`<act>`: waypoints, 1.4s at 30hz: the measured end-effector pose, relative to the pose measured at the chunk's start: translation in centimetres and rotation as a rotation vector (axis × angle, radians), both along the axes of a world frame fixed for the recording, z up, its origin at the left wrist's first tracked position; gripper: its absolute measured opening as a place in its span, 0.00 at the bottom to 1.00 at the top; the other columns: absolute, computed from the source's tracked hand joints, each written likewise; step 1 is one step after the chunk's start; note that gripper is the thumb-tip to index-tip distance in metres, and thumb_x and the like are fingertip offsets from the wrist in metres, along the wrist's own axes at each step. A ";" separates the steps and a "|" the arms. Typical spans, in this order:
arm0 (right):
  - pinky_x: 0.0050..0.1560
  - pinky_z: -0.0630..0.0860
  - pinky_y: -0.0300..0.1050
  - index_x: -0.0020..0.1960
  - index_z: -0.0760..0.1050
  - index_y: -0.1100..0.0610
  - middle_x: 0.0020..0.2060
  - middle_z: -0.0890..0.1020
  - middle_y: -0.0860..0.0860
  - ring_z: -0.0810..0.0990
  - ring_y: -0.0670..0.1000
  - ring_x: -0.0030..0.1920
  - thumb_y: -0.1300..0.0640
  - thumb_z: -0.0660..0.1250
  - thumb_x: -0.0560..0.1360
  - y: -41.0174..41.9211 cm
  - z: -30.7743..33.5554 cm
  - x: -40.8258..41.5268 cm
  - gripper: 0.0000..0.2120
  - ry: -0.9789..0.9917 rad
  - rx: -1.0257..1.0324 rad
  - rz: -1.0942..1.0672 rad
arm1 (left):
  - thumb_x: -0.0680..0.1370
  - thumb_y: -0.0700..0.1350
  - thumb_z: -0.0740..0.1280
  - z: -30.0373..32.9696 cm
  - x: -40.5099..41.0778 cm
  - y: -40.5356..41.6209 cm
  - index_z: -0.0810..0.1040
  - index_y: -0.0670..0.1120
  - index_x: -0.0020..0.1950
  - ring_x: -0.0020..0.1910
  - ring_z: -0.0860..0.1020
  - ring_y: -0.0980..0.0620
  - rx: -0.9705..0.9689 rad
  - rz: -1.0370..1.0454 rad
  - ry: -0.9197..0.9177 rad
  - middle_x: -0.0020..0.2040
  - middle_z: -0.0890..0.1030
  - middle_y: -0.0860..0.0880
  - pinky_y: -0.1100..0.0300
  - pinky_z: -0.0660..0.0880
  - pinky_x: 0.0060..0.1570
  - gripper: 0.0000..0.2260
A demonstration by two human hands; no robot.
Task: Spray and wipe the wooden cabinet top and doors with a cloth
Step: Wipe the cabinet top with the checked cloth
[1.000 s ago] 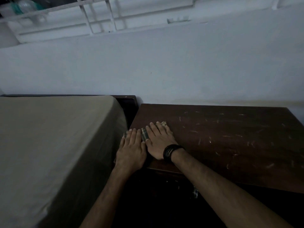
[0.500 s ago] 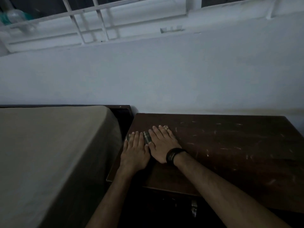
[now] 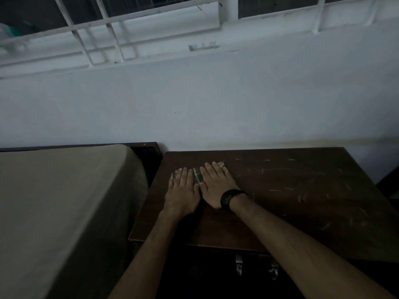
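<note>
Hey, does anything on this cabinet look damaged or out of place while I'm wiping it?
Yes: the cabinet top is covered in pale scratch-like marks, mostly right of both hands. The light is too dim to tell scratches from smears. The cloth lies flat under the left hand and right hand. Nothing looks spilled.

two hands [image 3: 200, 190], one cloth [image 3: 197, 175] (checked), one cabinet [image 3: 302, 201]

Both flat hands hide most of the cloth [image 3: 197, 177]; the cabinet top's [image 3: 302, 201] right edge runs out of view.
</note>
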State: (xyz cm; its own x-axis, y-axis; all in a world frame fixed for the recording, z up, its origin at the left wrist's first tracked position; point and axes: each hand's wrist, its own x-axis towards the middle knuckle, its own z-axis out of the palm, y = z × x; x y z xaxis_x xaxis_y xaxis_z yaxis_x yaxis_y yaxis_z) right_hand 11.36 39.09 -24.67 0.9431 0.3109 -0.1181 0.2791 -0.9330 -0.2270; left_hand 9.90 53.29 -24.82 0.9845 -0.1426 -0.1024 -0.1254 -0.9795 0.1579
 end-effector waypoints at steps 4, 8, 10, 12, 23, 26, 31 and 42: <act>0.78 0.39 0.54 0.81 0.43 0.53 0.81 0.44 0.51 0.40 0.52 0.80 0.45 0.41 0.84 -3.4 -0.5 -4.3 0.29 -0.050 -0.010 -0.024 | 0.84 0.54 0.42 -0.3 -3.5 -3.1 0.44 0.44 0.82 0.80 0.40 0.49 0.017 -0.025 -0.026 0.82 0.43 0.46 0.49 0.39 0.78 0.27; 0.79 0.39 0.53 0.81 0.42 0.52 0.81 0.44 0.50 0.40 0.51 0.80 0.44 0.40 0.84 -5.2 -0.5 -5.7 0.28 -0.062 -0.027 -0.067 | 0.72 0.58 0.28 -0.6 -4.7 -5.3 0.44 0.44 0.82 0.80 0.40 0.49 0.025 -0.052 -0.050 0.82 0.44 0.46 0.49 0.38 0.78 0.39; 0.79 0.39 0.54 0.81 0.42 0.52 0.81 0.43 0.50 0.40 0.51 0.80 0.44 0.40 0.84 -5.4 -0.5 -4.8 0.28 -0.056 -0.018 -0.091 | 0.75 0.57 0.29 -0.7 -3.7 -5.6 0.44 0.44 0.82 0.80 0.39 0.49 0.027 -0.056 -0.039 0.82 0.43 0.46 0.49 0.38 0.78 0.37; 0.78 0.38 0.54 0.81 0.43 0.52 0.81 0.43 0.50 0.39 0.51 0.80 0.45 0.41 0.84 -5.5 -0.6 -3.1 0.28 -0.052 -0.008 -0.114 | 0.82 0.55 0.38 -0.6 -1.9 -5.7 0.44 0.44 0.82 0.80 0.39 0.49 0.016 -0.068 -0.014 0.82 0.43 0.46 0.49 0.37 0.78 0.29; 0.78 0.40 0.54 0.81 0.46 0.54 0.81 0.47 0.50 0.44 0.52 0.80 0.46 0.44 0.84 -6.7 -0.5 6.2 0.28 -0.036 -0.016 -0.172 | 0.85 0.52 0.44 -0.4 7.6 -7.5 0.45 0.42 0.82 0.81 0.41 0.48 0.001 -0.093 -0.006 0.82 0.44 0.45 0.48 0.39 0.78 0.27; 0.78 0.42 0.55 0.81 0.47 0.54 0.81 0.48 0.51 0.45 0.52 0.80 0.46 0.44 0.83 -6.7 -0.6 6.2 0.28 -0.050 -0.011 -0.183 | 0.85 0.52 0.44 -0.1 7.8 -7.6 0.45 0.42 0.82 0.81 0.41 0.48 0.002 -0.095 0.002 0.82 0.44 0.45 0.48 0.39 0.78 0.27; 0.78 0.40 0.54 0.81 0.45 0.54 0.81 0.45 0.51 0.42 0.53 0.80 0.47 0.43 0.84 -7.0 -0.7 3.6 0.28 -0.038 -0.008 -0.187 | 0.85 0.51 0.44 -0.1 5.5 -8.0 0.45 0.43 0.82 0.81 0.41 0.47 0.010 -0.103 0.004 0.82 0.44 0.44 0.47 0.39 0.78 0.26; 0.78 0.37 0.54 0.81 0.43 0.54 0.81 0.44 0.51 0.40 0.52 0.80 0.45 0.33 0.80 -7.9 -0.1 -7.2 0.31 -0.053 -0.003 -0.204 | 0.81 0.55 0.35 -0.5 -4.7 -8.7 0.44 0.45 0.82 0.80 0.41 0.50 -0.007 -0.131 -0.054 0.82 0.45 0.47 0.50 0.39 0.78 0.30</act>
